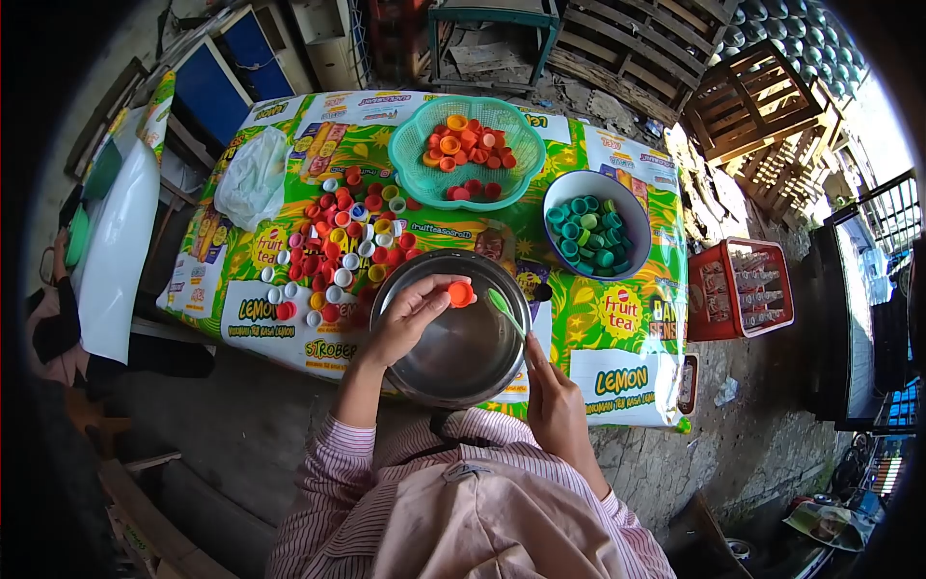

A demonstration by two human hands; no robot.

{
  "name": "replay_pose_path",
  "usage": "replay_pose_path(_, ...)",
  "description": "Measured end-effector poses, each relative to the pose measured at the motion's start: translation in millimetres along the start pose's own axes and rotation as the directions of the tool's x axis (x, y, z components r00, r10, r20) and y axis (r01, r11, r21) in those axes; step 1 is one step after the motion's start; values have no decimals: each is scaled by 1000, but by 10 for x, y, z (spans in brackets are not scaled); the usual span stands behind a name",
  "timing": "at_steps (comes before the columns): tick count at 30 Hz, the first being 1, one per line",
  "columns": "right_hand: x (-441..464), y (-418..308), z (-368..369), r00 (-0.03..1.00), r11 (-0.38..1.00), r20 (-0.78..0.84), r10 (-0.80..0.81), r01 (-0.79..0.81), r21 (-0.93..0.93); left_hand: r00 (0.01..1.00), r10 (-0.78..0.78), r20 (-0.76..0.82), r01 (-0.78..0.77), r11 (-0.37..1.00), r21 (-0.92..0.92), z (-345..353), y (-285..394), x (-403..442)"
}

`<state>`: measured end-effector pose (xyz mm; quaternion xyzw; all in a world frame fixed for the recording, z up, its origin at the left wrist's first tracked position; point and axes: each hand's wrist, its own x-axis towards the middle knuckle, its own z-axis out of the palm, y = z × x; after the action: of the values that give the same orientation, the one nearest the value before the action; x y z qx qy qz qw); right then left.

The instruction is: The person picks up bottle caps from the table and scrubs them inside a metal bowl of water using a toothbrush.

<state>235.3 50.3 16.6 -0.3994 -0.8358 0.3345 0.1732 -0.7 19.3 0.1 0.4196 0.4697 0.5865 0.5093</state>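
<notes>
My left hand [413, 317] pinches an orange bottle cap [461, 293] between thumb and fingers, above the steel bowl [386, 365]. At the bowl's right side my right hand [554, 394] is closed on a slim light green toothbrush [503, 309]. Its head points up and left, towards the cap. Left of the bowl, many loose red, white and yellow bottle caps [333, 253] lie spread on the printed tablecloth [617, 333]. What lies at the bottom of the bowl is hard to make out.
A turquoise basket [405, 145] with orange and red caps stands behind the bowl. To its right is a white basin [561, 189] of green caps. A plastic bag [253, 179] lies at far left. A red crate [709, 289] stands beyond the table's right edge.
</notes>
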Motion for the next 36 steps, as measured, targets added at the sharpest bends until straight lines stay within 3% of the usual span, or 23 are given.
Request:
replay_pose_path(3,-23,-102,-86,992,996,-122,-38,47,76,1000,2,-11,-2,999,48,2,17,-13)
replay_pose_path(12,-12,-258,-158,992,994,-83,-94,98,54,997,-54,-46,45,982,-183,82,139,-74)
replay_pose_path(14,-12,-265,-160,990,992,-99,-104,111,68,998,-59,11,60,970,-237,47,102,-80)
replay_pose_path(21,3,-290,-139,982,985,-115,-152,159,58,997,-72,18,74,963,-259,7,36,-85)
replay_pose_path(24,28,-271,-117,985,987,-55,-163,163,-14,999,4,40,7,964,-264,39,43,-83)
replay_pose_path(25,35,-228,-98,985,987,-52,-163,162,-14,1000,20,-22,-15,980,200,33,15,-82)
replay_pose_path(26,48,-148,-71,986,990,-86,-140,140,-16,995,62,-72,-4,784,621,23,-27,-81)
replay_pose_path(27,54,-67,-46,986,993,-119,-119,118,-16,982,162,-98,8,483,875,-15,-182,-112)
replay_pose_path(28,56,1,-26,984,994,-137,-110,110,-6,982,162,-102,11,483,875,-42,-332,-127)
replay_pose_path(30,28,157,24,987,995,-129,-95,94,-13,995,94,-36,15,217,976,-84,-611,-134)
replay_pose_path(32,-26,232,40,991,997,-113,-75,72,-36,994,107,21,-35,140,990,-45,-803,-142)
replay_pose_path(34,-63,253,45,993,997,-99,-56,50,-58,991,70,113,-121,116,986,0,-916,-159)
replay_pose_path(36,-73,253,51,996,997,-81,-36,30,-72,993,74,98,-107,137,985,-21,-912,-149)
